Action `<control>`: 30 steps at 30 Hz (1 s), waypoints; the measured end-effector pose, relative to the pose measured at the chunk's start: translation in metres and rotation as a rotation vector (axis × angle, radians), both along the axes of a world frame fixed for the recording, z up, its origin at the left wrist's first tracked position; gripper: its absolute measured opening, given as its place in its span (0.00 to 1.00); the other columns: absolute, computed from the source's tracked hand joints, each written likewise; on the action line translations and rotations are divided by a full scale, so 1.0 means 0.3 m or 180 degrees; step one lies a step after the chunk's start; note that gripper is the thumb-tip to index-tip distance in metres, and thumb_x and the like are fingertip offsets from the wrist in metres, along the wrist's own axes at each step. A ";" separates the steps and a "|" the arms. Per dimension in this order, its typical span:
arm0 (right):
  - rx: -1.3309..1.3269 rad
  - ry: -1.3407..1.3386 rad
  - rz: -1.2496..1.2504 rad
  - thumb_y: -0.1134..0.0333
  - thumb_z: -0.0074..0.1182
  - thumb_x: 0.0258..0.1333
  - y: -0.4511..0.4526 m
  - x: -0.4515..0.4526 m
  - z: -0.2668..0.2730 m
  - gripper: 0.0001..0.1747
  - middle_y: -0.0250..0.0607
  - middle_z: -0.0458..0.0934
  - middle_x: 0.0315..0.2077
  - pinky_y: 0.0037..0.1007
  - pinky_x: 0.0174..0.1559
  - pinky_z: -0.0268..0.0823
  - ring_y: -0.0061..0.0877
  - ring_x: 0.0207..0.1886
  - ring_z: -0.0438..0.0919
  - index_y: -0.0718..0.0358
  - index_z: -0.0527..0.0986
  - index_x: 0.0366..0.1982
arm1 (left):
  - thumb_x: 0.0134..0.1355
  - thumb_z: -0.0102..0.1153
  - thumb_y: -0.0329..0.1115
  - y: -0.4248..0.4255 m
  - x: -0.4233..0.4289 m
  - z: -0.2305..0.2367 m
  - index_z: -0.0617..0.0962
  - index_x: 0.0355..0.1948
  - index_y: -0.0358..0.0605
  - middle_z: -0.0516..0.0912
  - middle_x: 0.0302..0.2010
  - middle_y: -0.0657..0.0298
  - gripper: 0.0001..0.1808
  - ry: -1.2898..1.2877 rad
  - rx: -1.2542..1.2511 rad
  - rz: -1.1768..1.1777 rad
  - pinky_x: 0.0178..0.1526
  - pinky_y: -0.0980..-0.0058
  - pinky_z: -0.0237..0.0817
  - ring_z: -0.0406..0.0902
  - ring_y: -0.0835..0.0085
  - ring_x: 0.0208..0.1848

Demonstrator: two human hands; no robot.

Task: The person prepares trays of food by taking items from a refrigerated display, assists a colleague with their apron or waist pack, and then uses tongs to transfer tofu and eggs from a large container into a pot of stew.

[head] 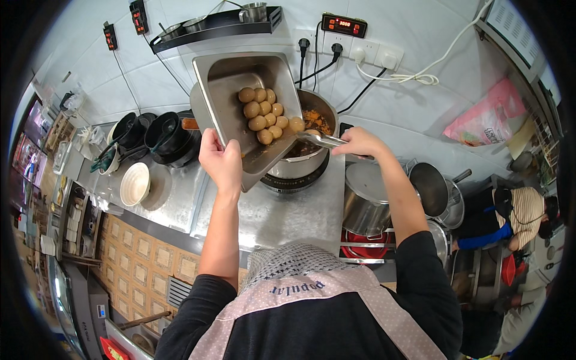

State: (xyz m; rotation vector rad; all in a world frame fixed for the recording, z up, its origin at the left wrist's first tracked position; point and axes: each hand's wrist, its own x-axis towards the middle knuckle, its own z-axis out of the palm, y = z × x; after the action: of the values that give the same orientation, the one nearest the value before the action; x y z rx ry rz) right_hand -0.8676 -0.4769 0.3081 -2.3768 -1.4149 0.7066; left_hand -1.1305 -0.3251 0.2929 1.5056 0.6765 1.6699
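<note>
My left hand (220,159) grips the rim of a deep rectangular stainless-steel pan (226,99). The pan is tilted, its lower right corner over a round metal pot (299,167). Several brown, peeled-looking eggs (264,108) are grouped inside, and a few sit near that low corner. My right hand (361,142) holds a metal utensil (327,141), which looks like tongs, with its end at the pan's corner over the pot. Orange-brown bits (315,119) show in the pot, whose contents are partly hidden by the pan. Beneath it is a black round cooker (294,183).
On the steel counter (270,220) at left are black pots (164,130) and a cream bowl (135,184). A large lidded stockpot (366,211) stands at right. Plugged cables (336,51) run along the wall behind. Another person (517,216) is at far right.
</note>
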 end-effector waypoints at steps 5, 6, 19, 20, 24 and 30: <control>-0.0055 -0.0321 -0.0296 0.50 0.59 0.33 -0.008 0.063 -0.021 0.26 0.43 0.71 0.11 0.30 0.19 0.61 0.29 0.13 0.70 0.70 0.75 0.20 | 0.40 0.46 0.19 -0.011 0.013 0.008 0.64 0.18 0.39 0.59 0.16 0.73 0.06 -0.0119 -0.0026 -0.0089 0.23 0.86 0.48 0.53 0.86 0.21; -0.0115 -0.0800 -0.0160 0.48 0.59 0.31 0.007 0.063 -0.017 0.28 0.45 0.73 0.14 0.31 0.23 0.64 0.32 0.17 0.72 0.70 0.76 0.21 | 0.40 0.46 0.19 -0.007 0.013 0.004 0.64 0.18 0.39 0.59 0.16 0.73 0.06 -0.0047 -0.0006 -0.0038 0.23 0.86 0.48 0.53 0.86 0.21; -0.0433 -0.1377 0.0340 0.42 0.60 0.21 0.215 -0.035 0.021 0.37 0.50 0.78 0.26 0.33 0.34 0.68 0.37 0.31 0.77 0.71 0.77 0.27 | 0.39 0.46 0.19 -0.033 0.011 -0.008 0.63 0.17 0.39 0.57 0.15 0.70 0.07 0.0331 0.0327 0.0019 0.21 0.83 0.48 0.52 0.83 0.19; -0.0483 -0.1291 0.0402 0.41 0.60 0.21 0.228 -0.015 0.017 0.38 0.49 0.78 0.26 0.32 0.34 0.68 0.37 0.31 0.77 0.71 0.77 0.27 | 0.39 0.46 0.19 -0.037 0.013 -0.002 0.63 0.17 0.39 0.57 0.15 0.70 0.07 0.0330 0.0327 0.0008 0.21 0.83 0.48 0.52 0.83 0.19; -0.0954 -0.0643 0.0540 0.42 0.63 0.21 0.256 0.054 0.024 0.38 0.45 0.78 0.26 0.30 0.34 0.68 0.33 0.31 0.77 0.72 0.77 0.28 | 0.38 0.46 0.19 -0.028 0.004 0.004 0.62 0.17 0.39 0.56 0.15 0.70 0.08 0.0331 0.0282 -0.0013 0.21 0.83 0.47 0.52 0.83 0.19; -0.0815 -0.0428 0.0648 0.39 0.63 0.21 0.295 0.056 0.002 0.43 0.48 0.78 0.30 0.29 0.37 0.68 0.33 0.33 0.77 0.73 0.76 0.32 | 0.39 0.46 0.19 -0.006 0.006 -0.005 0.64 0.18 0.39 0.57 0.16 0.71 0.06 0.0276 0.0249 -0.0140 0.22 0.85 0.47 0.52 0.85 0.20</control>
State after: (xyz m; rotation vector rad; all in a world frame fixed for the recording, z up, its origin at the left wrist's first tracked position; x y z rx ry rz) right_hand -0.8509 -0.3883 0.3087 -2.5363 -1.7355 0.8378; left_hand -1.1286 -0.3270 0.2914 1.6444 0.6256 1.6223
